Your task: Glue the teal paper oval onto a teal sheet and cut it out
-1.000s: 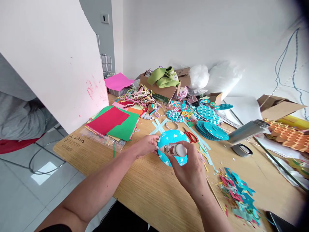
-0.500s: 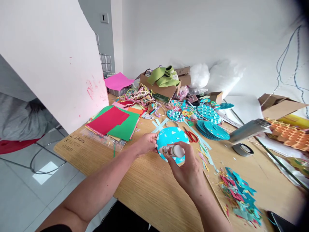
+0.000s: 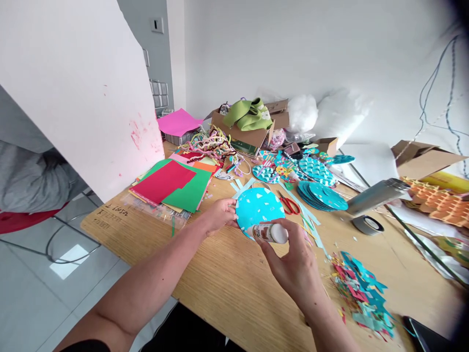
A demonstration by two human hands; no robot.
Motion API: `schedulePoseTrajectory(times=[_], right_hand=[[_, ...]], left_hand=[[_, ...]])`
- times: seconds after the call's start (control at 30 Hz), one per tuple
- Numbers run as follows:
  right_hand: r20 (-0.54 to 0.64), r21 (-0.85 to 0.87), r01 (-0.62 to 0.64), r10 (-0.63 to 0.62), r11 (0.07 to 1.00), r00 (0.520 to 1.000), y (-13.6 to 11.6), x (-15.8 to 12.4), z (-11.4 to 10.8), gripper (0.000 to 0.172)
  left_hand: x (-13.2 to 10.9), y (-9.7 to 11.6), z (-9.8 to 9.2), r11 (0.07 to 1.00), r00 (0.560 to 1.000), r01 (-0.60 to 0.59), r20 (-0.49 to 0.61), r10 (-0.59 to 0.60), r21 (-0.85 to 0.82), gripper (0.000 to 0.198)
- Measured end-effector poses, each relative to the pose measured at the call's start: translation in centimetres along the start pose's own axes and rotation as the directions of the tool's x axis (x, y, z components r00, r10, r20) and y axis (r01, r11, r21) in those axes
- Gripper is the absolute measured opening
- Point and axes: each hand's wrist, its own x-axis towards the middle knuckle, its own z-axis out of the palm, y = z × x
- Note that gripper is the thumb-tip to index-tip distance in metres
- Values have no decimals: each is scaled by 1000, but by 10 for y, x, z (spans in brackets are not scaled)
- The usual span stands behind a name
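Note:
My left hand (image 3: 223, 215) pinches the left edge of a round blue disc (image 3: 258, 208) speckled with white patches. The disc is held tilted above the wooden table. In my right hand (image 3: 295, 249) is a small white bottle with a printed label (image 3: 269, 232), probably glue, gripped between thumb and fingers. It lies slanted over the disc's lower right edge, its narrow end toward the disc; whether the tip touches I cannot tell. Red-handled scissors (image 3: 290, 204) lie just right of the disc. Beyond them sits a stack of similar blue discs (image 3: 322, 195).
Coloured paper sheets (image 3: 164, 183) lie at the left. Pipe cleaners (image 3: 212, 143) and an open cardboard box (image 3: 242, 132) stand behind. At the right are a steel flask (image 3: 377, 196), a tape roll (image 3: 368, 225), paper scraps (image 3: 362, 288) and a phone (image 3: 425, 335).
My right hand has moved slightly right and down with the bottle, toward the disc's lower right edge. The disc has shifted slightly up and left in my left hand.

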Motion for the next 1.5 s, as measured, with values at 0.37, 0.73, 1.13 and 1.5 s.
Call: schedulePoseTrajectory(times=[0.37,0.73,1.13,1.5], right_hand=[[-98,25,-168,170,985,981,5,11,2,34],[-251,39,-335,334,941,909,31,39,2,39],[-267,5,-338,327,941,907,37,41,-7,40],[-265,7,-364,353,931,897,38,41,-12,38]], left_hand=[[-5,2,8,999,999,39,28,-40,35,34],[-8,-1,10,987,997,19,65,-29,159,36],[-7,-2,7,978,994,1,103,-24,210,38],[-8,-2,7,981,994,16,106,-37,191,38]])
